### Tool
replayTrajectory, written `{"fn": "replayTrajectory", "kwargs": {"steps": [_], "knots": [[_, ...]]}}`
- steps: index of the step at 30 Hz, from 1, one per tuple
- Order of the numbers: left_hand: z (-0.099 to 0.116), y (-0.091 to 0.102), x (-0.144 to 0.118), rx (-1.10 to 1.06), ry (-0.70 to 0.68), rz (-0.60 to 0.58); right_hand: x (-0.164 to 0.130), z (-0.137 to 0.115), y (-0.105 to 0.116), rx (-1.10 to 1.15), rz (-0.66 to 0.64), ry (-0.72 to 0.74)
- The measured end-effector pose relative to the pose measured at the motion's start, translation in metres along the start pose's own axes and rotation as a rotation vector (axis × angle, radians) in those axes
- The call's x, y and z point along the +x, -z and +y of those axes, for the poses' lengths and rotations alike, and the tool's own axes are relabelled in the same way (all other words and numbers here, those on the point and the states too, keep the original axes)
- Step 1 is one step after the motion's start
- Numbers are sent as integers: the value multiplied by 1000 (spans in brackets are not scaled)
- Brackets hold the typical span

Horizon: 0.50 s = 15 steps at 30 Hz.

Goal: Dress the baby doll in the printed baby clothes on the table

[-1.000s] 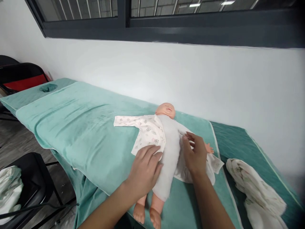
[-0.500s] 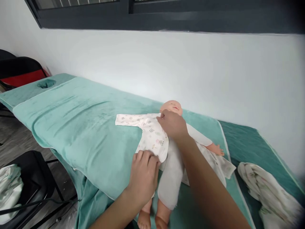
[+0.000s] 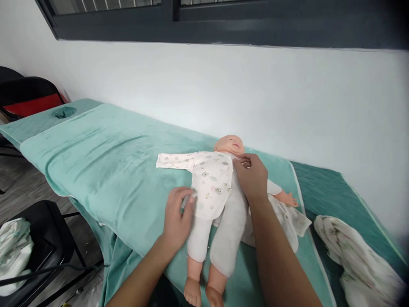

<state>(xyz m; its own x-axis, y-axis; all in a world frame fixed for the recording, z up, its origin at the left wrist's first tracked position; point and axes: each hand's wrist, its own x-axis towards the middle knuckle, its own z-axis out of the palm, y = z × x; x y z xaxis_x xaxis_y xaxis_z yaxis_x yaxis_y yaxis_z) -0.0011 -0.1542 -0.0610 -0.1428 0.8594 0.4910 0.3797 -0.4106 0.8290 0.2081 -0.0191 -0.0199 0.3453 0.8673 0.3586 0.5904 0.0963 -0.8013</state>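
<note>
A baby doll (image 3: 229, 238) in white leg and arm coverings lies on its back on the green sheet. Spread over its chest is a white baby shirt (image 3: 209, 179) with small animal prints, one sleeve stretched flat to the left. At the shirt's left side, my left hand (image 3: 179, 215) has thumb and fingers closed on the edge. My right hand (image 3: 254, 177) pinches the shirt's other front edge, just below the doll's chin. Beneath the doll's arm on the right, more of a white garment (image 3: 287, 221) lies spread out; part of it is behind my right forearm.
The green-sheeted massage table (image 3: 111, 170) runs along a white wall (image 3: 223, 89) under a dark window frame (image 3: 204, 32). A crumpled white cloth (image 3: 358, 260) lies at the right end. At lower left, a black chair (image 3: 53, 238) holds another bundled cloth (image 3: 14, 247).
My left hand has moved from the shirt's bottom hem up to its left side. My right hand has shifted right and slightly down, and the shirt front now reaches farther across the doll.
</note>
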Motion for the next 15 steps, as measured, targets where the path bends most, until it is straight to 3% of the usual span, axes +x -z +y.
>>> {"fn": "replayTrajectory", "kwargs": {"steps": [4, 7, 11, 15], "knots": [[-25, 4, -3, -34, 162, -77, -20, 19, 13, 63, 103, 13], [-33, 7, -7, -33, 124, -182, -38, 37, 29, -44, 151, -31], [-29, 11, -7, 6, 59, -284, -60, 53, 42, -199, -42, -199], [-28, 11, -6, 27, 31, -318, -69, 53, 38, -7, -112, -208]]}}
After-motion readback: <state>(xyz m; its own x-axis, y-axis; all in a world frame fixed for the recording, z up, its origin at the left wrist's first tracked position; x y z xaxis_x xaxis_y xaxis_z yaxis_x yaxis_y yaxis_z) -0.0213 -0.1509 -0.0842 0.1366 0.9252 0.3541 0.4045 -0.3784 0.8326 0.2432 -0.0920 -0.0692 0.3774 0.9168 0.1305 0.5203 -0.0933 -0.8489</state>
